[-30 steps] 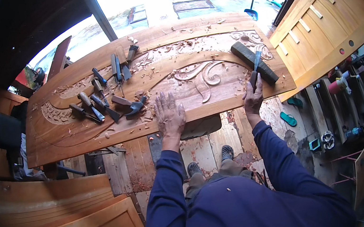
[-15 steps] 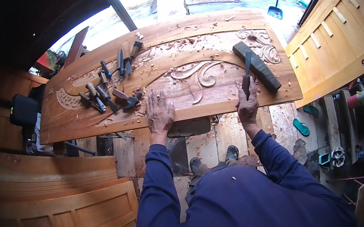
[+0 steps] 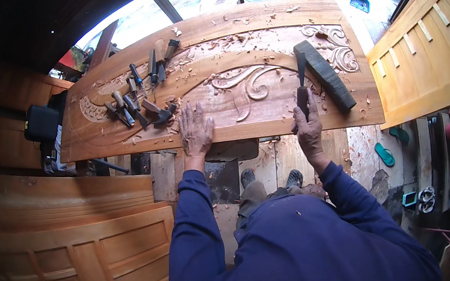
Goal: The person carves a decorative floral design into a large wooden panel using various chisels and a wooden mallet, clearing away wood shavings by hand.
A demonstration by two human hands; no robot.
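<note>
My left hand (image 3: 195, 132) lies flat near the front edge of a carved wooden panel (image 3: 270, 127), fingers stretched out over the wood. A chisel (image 3: 302, 101) is in my right hand (image 3: 310, 129), gripped by its dark handle, its blade pointing away from me. Just right of the blade a dark, heavy wooden block (image 3: 326, 77) lies slantwise on the panel. Between my hands a raised scroll carving (image 3: 255, 91) shows. Left of my left hand are a dark-headed hammer (image 3: 163, 115) and several chisels and gouges (image 3: 127, 106) in a loose group.
Wood shavings (image 3: 251, 47) litter the panel. A paler door panel (image 3: 431, 55) leans at the right; more panelled doors (image 3: 88, 264) stand at the lower left. Green slippers (image 3: 384, 154) lie on the floor at right. A long-handled dustpan (image 3: 359, 2) stands beyond the panel.
The whole view has turned slightly. The chisel in my right hand has swung a little left, its blade now straighter away from me. My left hand stays flat on the panel.
</note>
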